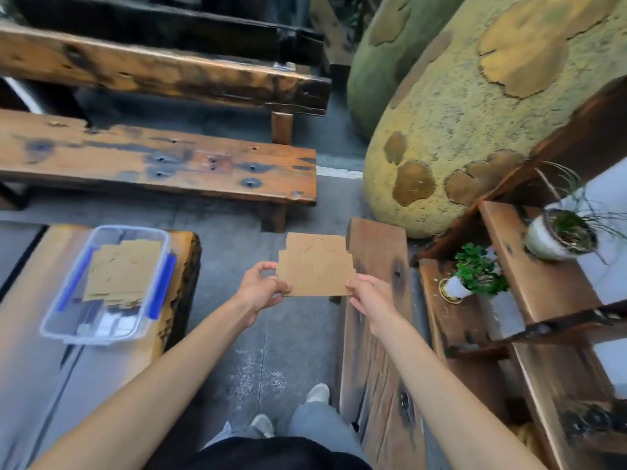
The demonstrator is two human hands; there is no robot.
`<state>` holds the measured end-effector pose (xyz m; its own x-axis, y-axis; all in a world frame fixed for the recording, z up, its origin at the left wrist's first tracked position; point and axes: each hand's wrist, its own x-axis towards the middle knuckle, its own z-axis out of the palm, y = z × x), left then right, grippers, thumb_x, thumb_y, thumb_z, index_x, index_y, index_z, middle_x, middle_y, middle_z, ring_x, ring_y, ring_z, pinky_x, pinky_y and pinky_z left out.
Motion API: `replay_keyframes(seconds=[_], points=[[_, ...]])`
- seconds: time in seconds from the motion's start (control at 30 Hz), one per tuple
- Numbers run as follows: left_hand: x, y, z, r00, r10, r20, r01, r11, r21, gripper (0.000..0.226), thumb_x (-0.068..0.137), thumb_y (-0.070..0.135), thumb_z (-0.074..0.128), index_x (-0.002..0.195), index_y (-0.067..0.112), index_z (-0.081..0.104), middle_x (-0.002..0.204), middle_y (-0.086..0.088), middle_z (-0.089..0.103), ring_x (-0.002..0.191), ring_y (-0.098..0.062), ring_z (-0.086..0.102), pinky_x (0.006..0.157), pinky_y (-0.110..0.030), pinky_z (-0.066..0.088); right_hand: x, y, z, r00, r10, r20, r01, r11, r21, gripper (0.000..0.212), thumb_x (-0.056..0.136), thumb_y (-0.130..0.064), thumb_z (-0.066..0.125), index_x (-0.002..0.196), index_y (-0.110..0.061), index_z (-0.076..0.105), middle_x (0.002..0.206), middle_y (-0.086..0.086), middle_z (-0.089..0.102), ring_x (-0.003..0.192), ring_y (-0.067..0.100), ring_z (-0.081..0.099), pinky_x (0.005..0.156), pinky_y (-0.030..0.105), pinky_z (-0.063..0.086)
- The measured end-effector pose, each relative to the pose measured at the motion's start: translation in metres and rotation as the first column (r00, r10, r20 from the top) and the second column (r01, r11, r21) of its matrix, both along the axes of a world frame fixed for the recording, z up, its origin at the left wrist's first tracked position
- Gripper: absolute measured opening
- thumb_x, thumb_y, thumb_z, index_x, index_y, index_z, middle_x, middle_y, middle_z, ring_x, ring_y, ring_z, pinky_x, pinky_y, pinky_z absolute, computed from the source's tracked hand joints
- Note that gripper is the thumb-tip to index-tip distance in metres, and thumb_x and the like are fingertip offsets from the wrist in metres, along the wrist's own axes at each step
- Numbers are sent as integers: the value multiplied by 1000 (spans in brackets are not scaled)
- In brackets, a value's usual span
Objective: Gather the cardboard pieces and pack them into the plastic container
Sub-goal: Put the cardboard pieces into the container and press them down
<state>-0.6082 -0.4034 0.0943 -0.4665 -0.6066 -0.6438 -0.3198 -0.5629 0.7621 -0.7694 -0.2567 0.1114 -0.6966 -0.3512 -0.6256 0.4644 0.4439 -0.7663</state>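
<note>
Cardboard stack (315, 266): held over the floor between left hand (261, 286) and right hand (368, 295), fingers pinching its near corners, well right of the container (68, 293) on the tabletop (23, 300); risk: loose, misaligned sheets sliding out in transit.

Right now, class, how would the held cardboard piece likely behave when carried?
The cardboard piece probably stays fairly stiff: it lies flat between both hands, gripped only at its near corners. It looks thin, so likely light, and could bend if squeezed.
</note>
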Motion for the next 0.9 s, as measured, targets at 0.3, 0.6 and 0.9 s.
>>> replay_keyframes(seconds=[0.3, 0.6, 0.9], points=[[58, -42, -9, 965, 255, 62, -252, 966, -60, 41, 79, -12, 69, 106, 15, 54, 88, -8, 72, 84, -20, 68, 70, -28, 56, 26, -88, -14, 961, 272, -51, -272, 962, 10, 18, 89, -5, 70, 94, -23, 67, 84, -10, 69, 82, 3, 63, 74, 19, 51], [92, -87, -19, 824, 557, 99, -549, 830, -103, 37, 79, -15, 66, 90, 17, 52, 72, 1, 68, 72, -15, 63, 64, -28, 52, 43, -192, -34, 814, 580, -31, -578, 815, 46, 27, 90, -6, 69, 116, -8, 70, 105, 5, 74, 95, 13, 66, 85, 26, 53], [126, -110, -29, 641, 737, 213, -708, 675, -207, 42, 80, -11, 71, 117, 3, 56, 101, -11, 62, 89, -28, 66, 83, -44, 60, 72, -287, -50, 561, 827, -34, -825, 562, 57, 19, 86, -7, 70, 104, -14, 74, 94, 2, 74, 87, 13, 63, 91, 34, 55]])
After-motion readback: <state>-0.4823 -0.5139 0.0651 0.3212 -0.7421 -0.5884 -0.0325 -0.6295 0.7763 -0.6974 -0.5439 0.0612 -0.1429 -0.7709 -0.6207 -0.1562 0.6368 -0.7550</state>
